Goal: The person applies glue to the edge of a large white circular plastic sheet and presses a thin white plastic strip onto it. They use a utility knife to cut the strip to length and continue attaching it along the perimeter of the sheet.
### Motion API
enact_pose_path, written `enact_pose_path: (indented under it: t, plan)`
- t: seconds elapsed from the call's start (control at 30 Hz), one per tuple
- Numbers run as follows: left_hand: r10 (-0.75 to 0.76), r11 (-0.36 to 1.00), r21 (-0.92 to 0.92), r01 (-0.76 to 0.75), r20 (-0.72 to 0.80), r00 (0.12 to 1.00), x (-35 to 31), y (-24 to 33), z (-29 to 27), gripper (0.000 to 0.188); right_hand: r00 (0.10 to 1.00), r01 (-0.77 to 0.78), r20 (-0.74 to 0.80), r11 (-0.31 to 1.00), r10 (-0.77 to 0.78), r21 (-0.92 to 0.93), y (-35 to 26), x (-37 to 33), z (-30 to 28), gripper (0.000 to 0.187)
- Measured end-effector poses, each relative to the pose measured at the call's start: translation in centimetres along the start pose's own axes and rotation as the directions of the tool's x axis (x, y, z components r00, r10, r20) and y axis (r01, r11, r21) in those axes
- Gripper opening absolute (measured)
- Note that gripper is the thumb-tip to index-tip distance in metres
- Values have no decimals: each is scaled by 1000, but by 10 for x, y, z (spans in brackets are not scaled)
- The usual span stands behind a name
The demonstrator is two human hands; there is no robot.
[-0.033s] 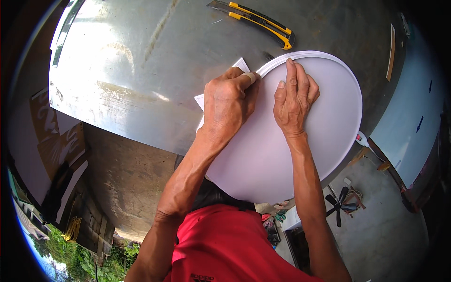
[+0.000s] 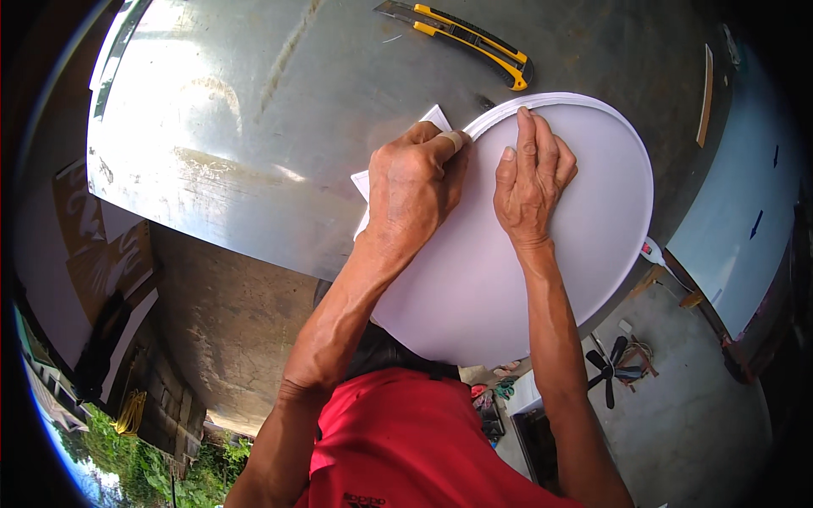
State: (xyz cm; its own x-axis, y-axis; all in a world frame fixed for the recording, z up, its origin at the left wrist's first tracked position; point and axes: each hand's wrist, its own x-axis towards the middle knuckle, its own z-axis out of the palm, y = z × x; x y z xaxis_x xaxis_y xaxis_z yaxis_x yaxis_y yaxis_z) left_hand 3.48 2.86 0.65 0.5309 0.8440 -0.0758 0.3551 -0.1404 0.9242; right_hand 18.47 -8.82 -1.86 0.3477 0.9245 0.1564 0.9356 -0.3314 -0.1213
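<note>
A large round white panel (image 2: 525, 279) with a thin raised rim leans over the table edge against my body. My left hand (image 2: 412, 179) is closed at the panel's upper left rim, its thumb and finger pinching the white edge strip there. A tan band wraps one of its fingers. White pointed corners of a sheet (image 2: 438, 117) stick out beside this hand; the rest is hidden. Farther right, my right hand (image 2: 533, 182) lies over the panel's face. Its index fingertip touches the inside of the rim, the thumb stands apart, and the other fingers bend slightly.
On the shiny metal tabletop (image 2: 279, 144) a yellow and black utility knife (image 2: 461, 42) lies beyond the panel, blade out. A white power-strip end (image 2: 652, 251) with a cord is at the right. A dark-bladed fan (image 2: 613, 371) stands on the floor, lower right.
</note>
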Motion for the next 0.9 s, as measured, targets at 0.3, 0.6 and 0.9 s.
enact_pose_path:
  t: [0.3, 0.6, 0.9]
  plan:
    - [-16, 999, -35, 17, 32, 999, 3, 0, -2, 10, 1000, -2, 8, 1000, 2, 0, -2, 0, -3, 53]
    - [1, 1000, -29, 2, 106, 994, 14, -1, -4, 12, 1000, 4, 13, 1000, -4, 3, -2, 2, -2, 52]
    - [9, 1000, -5, -8, 43, 999, 10, -1, 1, 16, 1000, 4, 10, 1000, -4, -4, -1, 1, -1, 52]
